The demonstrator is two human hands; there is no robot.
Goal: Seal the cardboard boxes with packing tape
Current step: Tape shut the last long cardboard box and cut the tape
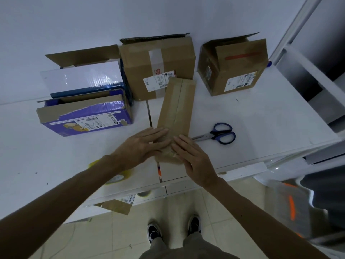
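Both the left hand [143,146] and right hand [196,159] pressed flat, each grip wide, on the near end of the narrow taped box [176,109] lying on the surface [261,118], scissors [218,134] just beside.

Dim, bluish, even light; glare on the white box [82,75]; wide-angle bending and blur at edges.

white table [261,116]: narrow box [177,105] at centre, purple box [85,118] left, taped box [158,68] top centre, open box [233,71] upper right, scissors [218,135] right of centre, tape roll [119,177] lower left
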